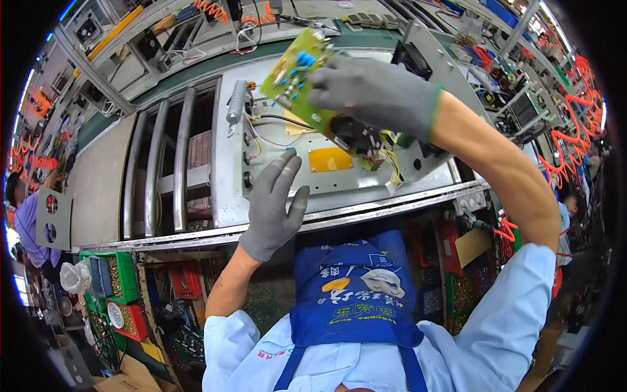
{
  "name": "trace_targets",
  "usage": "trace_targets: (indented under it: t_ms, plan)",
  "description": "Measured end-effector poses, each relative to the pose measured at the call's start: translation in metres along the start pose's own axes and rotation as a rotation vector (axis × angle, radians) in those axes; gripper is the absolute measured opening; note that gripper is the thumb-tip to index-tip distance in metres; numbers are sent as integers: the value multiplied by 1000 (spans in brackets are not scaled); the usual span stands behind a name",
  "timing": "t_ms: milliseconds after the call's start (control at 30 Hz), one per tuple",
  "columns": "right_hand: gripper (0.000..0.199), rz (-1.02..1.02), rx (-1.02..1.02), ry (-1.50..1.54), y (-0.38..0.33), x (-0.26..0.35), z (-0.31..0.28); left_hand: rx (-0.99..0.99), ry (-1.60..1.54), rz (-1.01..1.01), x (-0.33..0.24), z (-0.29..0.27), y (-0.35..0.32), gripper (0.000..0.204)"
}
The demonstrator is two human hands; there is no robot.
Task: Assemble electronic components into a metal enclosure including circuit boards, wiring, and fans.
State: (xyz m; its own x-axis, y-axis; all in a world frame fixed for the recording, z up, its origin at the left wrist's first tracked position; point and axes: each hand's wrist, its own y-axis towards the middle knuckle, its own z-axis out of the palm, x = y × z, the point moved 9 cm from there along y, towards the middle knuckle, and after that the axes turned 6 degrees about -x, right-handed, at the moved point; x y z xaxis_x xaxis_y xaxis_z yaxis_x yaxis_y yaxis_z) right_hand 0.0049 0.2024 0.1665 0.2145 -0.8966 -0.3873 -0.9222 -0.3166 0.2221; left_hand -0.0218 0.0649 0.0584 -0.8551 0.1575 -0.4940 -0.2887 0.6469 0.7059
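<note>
– where's the circuit board [292, 86]?
– remotely, i see it gripped in the right hand [372, 91] above the metal chassis [359, 183], long axis slanting upper-left to lower-right; the left hand [274, 206], open, sits lower-left.

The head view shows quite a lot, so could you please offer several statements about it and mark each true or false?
1. The right hand holds a circuit board. True.
2. Both hands grip that board. False: the left hand is apart from it, at the front left of the metal chassis.
3. The metal rollers lie to the right of the chassis. False: they lie to its left.
4. The person's apron is blue. True.
5. Both gloved hands are orange. False: the gloves are grey.
</note>
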Motion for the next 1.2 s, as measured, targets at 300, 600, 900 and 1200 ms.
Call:
trace_targets:
  t_ms: [300,600,900,1200]
  plan:
    - [15,-294,195,18,90,-31,142,225,266,-67,58,7,-3,47]
    - [25,-385,431,7,88,-28,215,901,771,-201,151,91,11,52]
    - [31,-195,455,267,83,-18,255,876,666,-58,134,76,-23,34]
    - [30,-270,88,113,61,-30,173,706,673,75,110,97,15,18]
